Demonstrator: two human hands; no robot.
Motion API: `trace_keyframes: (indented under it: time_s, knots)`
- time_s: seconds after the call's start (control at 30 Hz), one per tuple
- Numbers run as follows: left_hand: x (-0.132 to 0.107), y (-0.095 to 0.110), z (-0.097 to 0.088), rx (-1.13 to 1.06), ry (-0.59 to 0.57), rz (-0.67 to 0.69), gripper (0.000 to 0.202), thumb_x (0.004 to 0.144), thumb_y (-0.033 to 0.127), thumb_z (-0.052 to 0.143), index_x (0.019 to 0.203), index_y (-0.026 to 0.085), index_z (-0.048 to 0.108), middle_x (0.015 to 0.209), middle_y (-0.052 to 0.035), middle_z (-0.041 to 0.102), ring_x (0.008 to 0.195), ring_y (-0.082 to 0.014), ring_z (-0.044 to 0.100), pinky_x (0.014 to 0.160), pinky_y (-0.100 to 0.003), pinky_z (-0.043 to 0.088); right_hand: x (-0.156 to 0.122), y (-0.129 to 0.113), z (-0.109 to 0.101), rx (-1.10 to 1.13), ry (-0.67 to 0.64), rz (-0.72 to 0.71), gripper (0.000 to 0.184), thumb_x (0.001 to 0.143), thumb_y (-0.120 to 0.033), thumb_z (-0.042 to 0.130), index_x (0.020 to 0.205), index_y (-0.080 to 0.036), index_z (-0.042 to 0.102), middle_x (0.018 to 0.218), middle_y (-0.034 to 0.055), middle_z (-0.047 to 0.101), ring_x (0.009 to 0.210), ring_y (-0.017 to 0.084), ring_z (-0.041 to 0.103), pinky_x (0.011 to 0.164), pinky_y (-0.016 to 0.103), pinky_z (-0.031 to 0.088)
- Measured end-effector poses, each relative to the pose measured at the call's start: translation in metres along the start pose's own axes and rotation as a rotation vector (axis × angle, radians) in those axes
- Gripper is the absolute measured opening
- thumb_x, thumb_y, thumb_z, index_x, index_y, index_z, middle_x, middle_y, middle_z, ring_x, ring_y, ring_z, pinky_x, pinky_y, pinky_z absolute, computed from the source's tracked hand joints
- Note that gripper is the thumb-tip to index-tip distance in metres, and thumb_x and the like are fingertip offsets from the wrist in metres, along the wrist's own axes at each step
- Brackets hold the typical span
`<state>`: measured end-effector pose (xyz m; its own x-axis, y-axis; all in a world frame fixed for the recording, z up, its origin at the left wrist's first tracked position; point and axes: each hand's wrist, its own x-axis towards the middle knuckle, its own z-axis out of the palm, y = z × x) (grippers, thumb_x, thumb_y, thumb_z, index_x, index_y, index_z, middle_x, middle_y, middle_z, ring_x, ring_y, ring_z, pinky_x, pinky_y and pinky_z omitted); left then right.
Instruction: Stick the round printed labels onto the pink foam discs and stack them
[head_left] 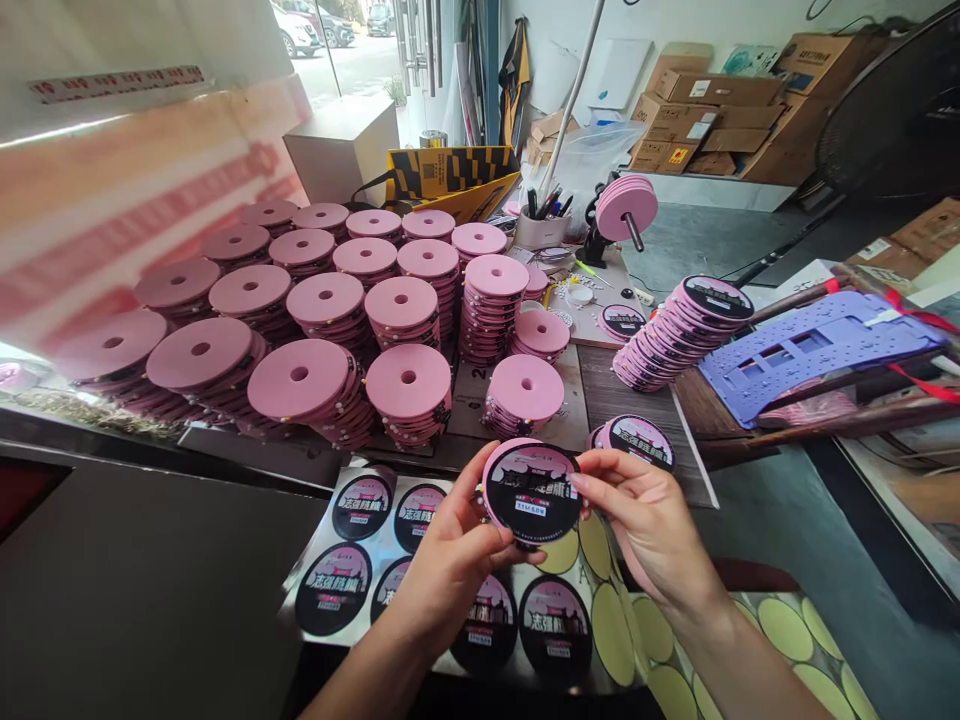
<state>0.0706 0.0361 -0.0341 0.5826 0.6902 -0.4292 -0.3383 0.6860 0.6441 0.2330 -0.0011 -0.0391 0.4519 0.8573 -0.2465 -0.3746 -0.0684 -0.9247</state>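
Mostly, pink stacks (326, 300) crowd the left and middle of the table (600, 390), packed in rows with pale beads showing along many of their sides. One shorter stack (527, 390) stands just beyond the work. To the right, a leaning stack (682, 335) is topped by a black label, near a blue panel (817, 345); a labelled pile (637, 440) sits right behind the fingers and is partly hidden by them. Farther back are a spindle (634, 230) carrying more pink rounds, a pen cup (541, 232), a yellow bag (465, 180) and cartons (675, 130), with a fan (892, 130) at upper right.

Below, a silver sheet (382, 548) of round labels is partly covered by the forearms; its right part shows yellowish circles.

Over that sheet, both hands grasp the disc (529, 480), its dark face tilted up toward the camera. The left hand (465, 550) cups the left edge, thumb along the lower rim, fingers underneath. The right hand (637, 505) pinches the right edge between thumb and fingertips, wrist angled in from the lower right.
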Motion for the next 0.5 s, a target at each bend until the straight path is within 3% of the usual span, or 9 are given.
trace_keyframes:
  time_s: [0.5]
  knots:
    - [-0.0008,-0.0063,-0.0027,0.035,-0.045,0.073,0.062,0.070,0.011,0.062,0.126,0.028,0.041,0.120,-0.0076,0.052,0.089,-0.0202,0.056,0.066,-0.031,0.052,-0.0026,0.0031,0.0004,-0.058,0.035,-0.055,0.015,0.053,-0.021,0.078,0.064,-0.018,0.069,0.060,-0.0003,0.064,0.048,0.007,0.052,0.044,0.016,0.044]
